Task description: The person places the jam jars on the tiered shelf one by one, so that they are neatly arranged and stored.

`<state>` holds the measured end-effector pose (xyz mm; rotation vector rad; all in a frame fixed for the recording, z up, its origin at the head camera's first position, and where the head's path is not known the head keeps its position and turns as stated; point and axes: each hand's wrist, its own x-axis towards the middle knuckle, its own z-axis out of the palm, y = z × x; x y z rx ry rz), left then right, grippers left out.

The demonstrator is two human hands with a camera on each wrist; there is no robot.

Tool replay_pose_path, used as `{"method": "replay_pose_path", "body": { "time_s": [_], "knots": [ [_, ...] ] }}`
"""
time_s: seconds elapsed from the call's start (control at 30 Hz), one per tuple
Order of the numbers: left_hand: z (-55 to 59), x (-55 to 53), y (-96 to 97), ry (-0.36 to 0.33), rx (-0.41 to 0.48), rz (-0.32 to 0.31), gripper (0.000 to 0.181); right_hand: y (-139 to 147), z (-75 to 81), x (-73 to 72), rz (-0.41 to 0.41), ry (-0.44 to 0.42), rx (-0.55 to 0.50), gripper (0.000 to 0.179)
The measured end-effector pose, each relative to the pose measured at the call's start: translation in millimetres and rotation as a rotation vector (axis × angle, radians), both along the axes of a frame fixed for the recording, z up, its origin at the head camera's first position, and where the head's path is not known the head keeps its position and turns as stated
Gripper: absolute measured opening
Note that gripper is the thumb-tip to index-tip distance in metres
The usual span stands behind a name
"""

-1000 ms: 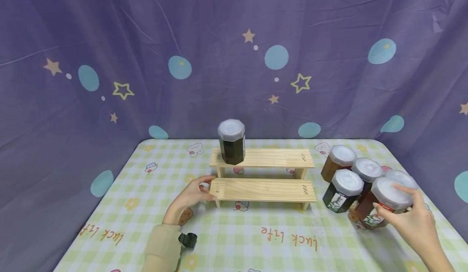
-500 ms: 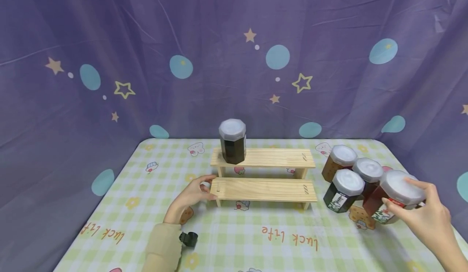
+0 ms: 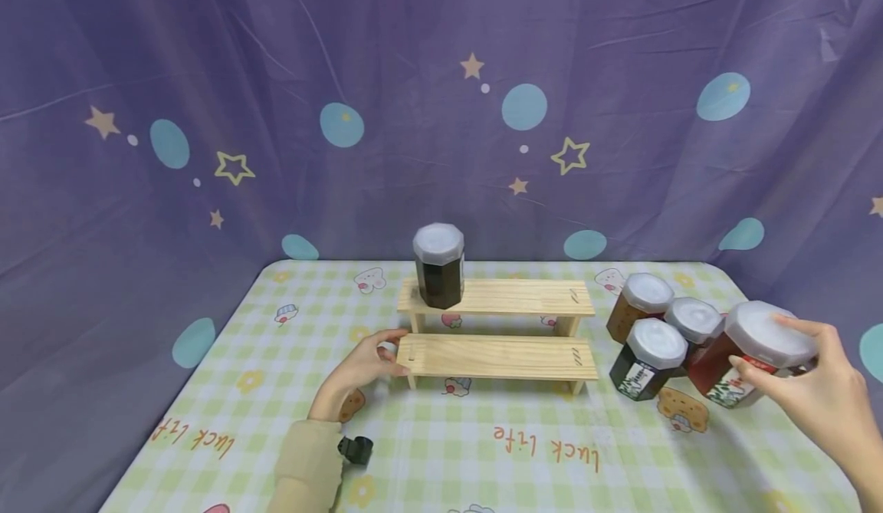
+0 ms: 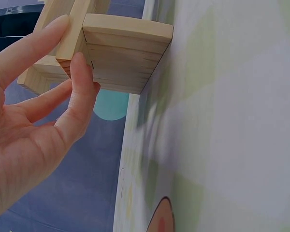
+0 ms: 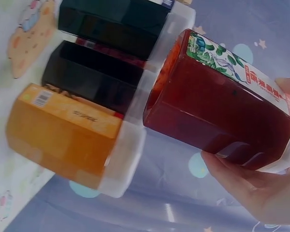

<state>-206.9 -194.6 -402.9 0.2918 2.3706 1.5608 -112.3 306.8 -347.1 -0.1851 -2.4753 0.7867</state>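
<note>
My right hand (image 3: 824, 386) grips a jar (image 3: 759, 337) near its white lid. The jar has dark red contents and a red, white and green label. It hangs tilted, and in the right wrist view the red jar (image 5: 222, 108) shows its base toward the other jars. My left hand (image 3: 362, 363) pinches the left end of the lower board of a two-step wooden rack (image 3: 497, 356). The left wrist view has its fingertips on the board's corner (image 4: 67, 55). A dark jar (image 3: 440, 268) with a white lid stands at the left of the upper step.
Right of the rack stand a dark green-labelled jar (image 3: 645, 363), an amber jar (image 3: 638, 306) and a dark jar (image 3: 692, 325), close together. The held jar covers part of this group. A small black device (image 3: 355, 450) sits at the left wrist. A purple curtain (image 3: 414, 175) hangs behind.
My right hand has lifted the red jar up and to the right, out from in front of the group. The left hand stays on the rack's end.
</note>
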Motion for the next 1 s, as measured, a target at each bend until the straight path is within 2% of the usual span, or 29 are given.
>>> {"method": "replay_pose_path", "body": {
  "time_s": [0.33, 0.73, 0.87, 1.0],
  "knots": [
    [-0.3, -0.3, -1.0, 0.008, -0.004, -0.005, 0.064, -12.0, 16.5, -9.5, 0.08, 0.006, -0.029, 0.078],
    [-0.7, 0.6, -1.2, 0.01, 0.005, -0.011, 0.063, -36.3, 22.0, -29.8, 0.17, 0.041, -0.091, 0.072],
    [-0.5, 0.8, -0.9, 0.011, 0.003, -0.01, 0.063, -45.9, 24.8, -36.1, 0.207, 0.036, -0.097, 0.072],
    [-0.3, 0.4, -0.7, 0.012, 0.001, -0.009, 0.063, -56.5, 25.9, -43.1, 0.264, 0.068, -0.101, 0.07]
  ]
}}
